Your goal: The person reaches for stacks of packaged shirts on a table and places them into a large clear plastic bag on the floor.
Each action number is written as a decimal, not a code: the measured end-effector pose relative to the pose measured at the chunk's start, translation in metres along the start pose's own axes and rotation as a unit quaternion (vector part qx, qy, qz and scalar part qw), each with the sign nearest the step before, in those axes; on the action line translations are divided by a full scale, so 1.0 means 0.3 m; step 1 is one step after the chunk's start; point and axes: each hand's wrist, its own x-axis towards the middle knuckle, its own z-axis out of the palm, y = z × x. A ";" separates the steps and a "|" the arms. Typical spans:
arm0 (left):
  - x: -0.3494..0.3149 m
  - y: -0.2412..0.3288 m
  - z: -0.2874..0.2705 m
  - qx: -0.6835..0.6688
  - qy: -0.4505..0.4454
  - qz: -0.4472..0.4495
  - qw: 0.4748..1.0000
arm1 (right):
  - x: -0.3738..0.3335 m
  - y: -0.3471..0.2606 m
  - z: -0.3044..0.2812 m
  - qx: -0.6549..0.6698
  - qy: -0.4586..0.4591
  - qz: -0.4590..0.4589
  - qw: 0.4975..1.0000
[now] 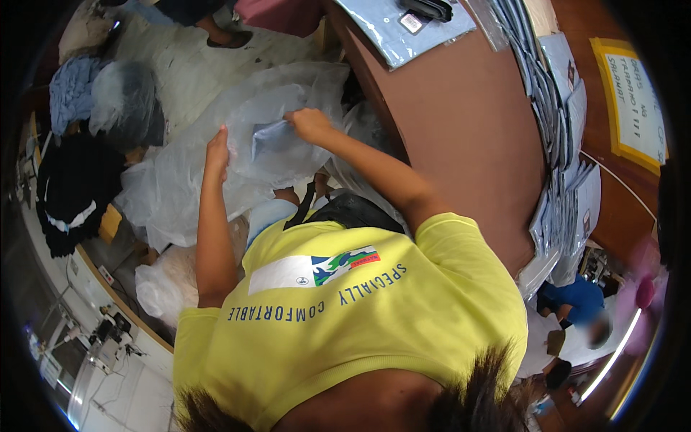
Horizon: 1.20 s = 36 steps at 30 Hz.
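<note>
A large clear plastic bag [167, 186] spreads in front of me, its mouth spread wide. My left hand [217, 153] is closed on the bag's near left edge, thumb up. At the bag's opening, my right hand [311, 127] pinches the corner of a flat bluish-grey packet [271, 140], which looks like a folded garment in clear wrap. The packet's far part blends with the plastic, so I cannot tell how deep it sits in the bag.
To my right curves a brown table [461, 122], with wrapped blue garments [407, 32] on top and stacked blue packets [565, 144] along its far side. Dark cloth [75, 183] and blue cloth [72, 93] are heaped left. Another person's foot [230, 37] shows beyond the bag.
</note>
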 end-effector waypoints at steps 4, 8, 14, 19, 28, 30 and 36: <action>-0.024 0.057 0.015 -0.036 -0.039 0.025 0.998 | 0.088 0.040 0.140 -0.031 0.027 0.044 0.998; 0.052 0.028 0.000 -0.058 -0.090 0.014 0.994 | -0.015 0.005 0.214 0.101 -0.183 -0.099 0.973; 0.045 0.021 0.008 -0.043 -0.067 -0.007 0.997 | -0.197 0.017 -0.641 0.269 -0.014 -0.058 0.961; -0.016 0.048 0.026 -0.069 -0.082 0.004 0.994 | -0.493 0.602 -1.225 -0.173 0.467 0.137 0.856; 0.014 0.034 0.033 -0.028 -0.063 -0.023 0.997 | -0.856 0.884 -1.344 -0.319 0.329 0.629 0.628; 0.065 0.005 0.036 -0.041 -0.076 0.021 0.996 | -0.856 0.903 -1.299 -0.423 0.302 0.587 0.621; 0.066 0.035 0.066 -0.021 -0.055 0.010 0.998 | -0.911 0.634 -1.165 -0.571 0.367 0.430 0.596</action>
